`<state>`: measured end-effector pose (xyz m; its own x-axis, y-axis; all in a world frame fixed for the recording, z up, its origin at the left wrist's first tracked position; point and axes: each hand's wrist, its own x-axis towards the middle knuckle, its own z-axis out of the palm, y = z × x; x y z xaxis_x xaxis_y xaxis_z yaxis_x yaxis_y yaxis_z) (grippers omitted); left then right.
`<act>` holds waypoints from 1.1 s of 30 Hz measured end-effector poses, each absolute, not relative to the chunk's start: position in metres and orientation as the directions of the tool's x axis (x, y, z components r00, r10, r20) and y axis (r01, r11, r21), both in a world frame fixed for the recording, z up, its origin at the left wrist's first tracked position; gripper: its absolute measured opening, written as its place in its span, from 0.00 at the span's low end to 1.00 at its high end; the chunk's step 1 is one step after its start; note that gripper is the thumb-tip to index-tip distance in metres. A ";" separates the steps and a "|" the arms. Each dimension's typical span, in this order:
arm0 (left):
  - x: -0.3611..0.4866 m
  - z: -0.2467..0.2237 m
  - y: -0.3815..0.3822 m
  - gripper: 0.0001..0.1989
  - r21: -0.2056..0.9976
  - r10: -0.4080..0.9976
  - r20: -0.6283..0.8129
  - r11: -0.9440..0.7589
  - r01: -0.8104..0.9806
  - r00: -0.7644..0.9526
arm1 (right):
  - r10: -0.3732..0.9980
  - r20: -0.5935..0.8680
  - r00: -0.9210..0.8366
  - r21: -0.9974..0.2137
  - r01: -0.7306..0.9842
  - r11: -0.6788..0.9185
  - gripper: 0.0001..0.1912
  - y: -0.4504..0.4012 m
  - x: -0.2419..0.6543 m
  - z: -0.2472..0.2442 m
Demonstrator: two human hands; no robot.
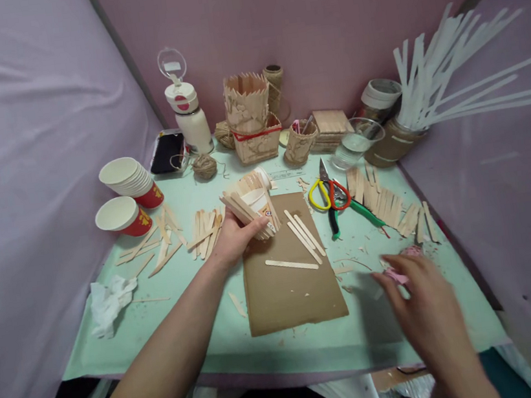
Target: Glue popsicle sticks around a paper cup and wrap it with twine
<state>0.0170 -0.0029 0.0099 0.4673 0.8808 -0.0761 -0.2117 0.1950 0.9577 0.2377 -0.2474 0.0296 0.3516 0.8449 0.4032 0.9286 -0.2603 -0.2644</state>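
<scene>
My left hand is wrapped round a paper cup with flat wooden craft sticks standing along its side. The cup is tilted above a brown cardboard sheet, and the fingers behind it are hidden. On the cardboard lie several loose craft sticks. My right hand, slightly blurred, is curled over the right front of the table. Between its thumb and fingers shows a small pink thing whose kind I cannot make out. Another pink patch appears just behind the knuckles.
Yellow-and-red-handled scissors lie by green-handled pliers. Craft sticks spread at right, more at left. Stacked red-and-white paper cups, crumpled tissue, a bottle, twine and a water cup stand around.
</scene>
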 end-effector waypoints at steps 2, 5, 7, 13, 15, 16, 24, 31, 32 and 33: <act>0.017 0.011 -0.003 0.36 0.958 0.880 -0.076 0.195 -0.210 0.469 | 0.927 0.313 0.207 -0.357 0.930 -0.088 0.11 -0.220 0.208 0.032; 0.018 0.013 -0.003 0.36 0.963 0.888 -0.070 0.179 -0.202 0.454 | 0.985 0.133 0.109 -0.376 0.925 -0.052 0.06 -0.183 0.173 0.024; 0.018 0.015 -0.003 0.36 0.967 0.893 -0.060 0.163 -0.195 0.447 | 0.992 0.044 0.115 -0.352 0.932 -0.092 0.04 -0.166 0.162 0.019; 0.018 0.020 -0.003 0.36 0.972 0.882 -0.065 0.162 -0.172 0.466 | 0.993 -0.057 0.107 -0.331 0.936 -0.119 0.07 -0.152 0.163 0.019; 0.017 0.021 -0.004 0.36 0.972 0.884 -0.078 0.170 -0.162 0.461 | 0.989 -0.092 0.120 -0.375 0.916 -0.146 0.08 -0.152 0.168 0.025; 0.017 0.022 -0.004 0.37 0.972 0.886 -0.085 0.175 -0.158 0.455 | 0.984 -0.110 0.140 -0.411 0.895 -0.174 0.09 -0.152 0.172 0.029; 0.018 0.021 -0.007 0.38 0.980 0.874 -0.078 0.155 -0.124 0.479 | 0.851 0.145 0.506 -0.943 0.330 -0.035 0.09 -0.123 0.191 0.056; 0.023 0.024 -0.011 0.37 0.993 0.869 -0.051 0.096 -0.067 0.493 | 0.912 -0.175 0.372 -0.924 -0.383 -0.021 0.17 -0.111 0.167 0.033; 0.024 0.024 -0.012 0.38 0.994 0.871 -0.051 0.093 -0.062 0.488 | 0.910 -0.175 0.376 -0.919 -0.394 -0.014 0.17 -0.112 0.165 0.031; 0.024 0.023 -0.013 0.38 0.994 0.872 -0.055 0.094 -0.056 0.487 | 0.909 -0.166 0.383 -0.921 -0.389 -0.004 0.16 -0.113 0.163 0.029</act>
<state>0.0240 -0.0129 0.0234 0.4873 0.8715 -0.0547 -0.0564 0.0939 0.9940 0.1630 -0.1129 0.0290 0.3831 0.9087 -0.1657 -0.3893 -0.0038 -0.9211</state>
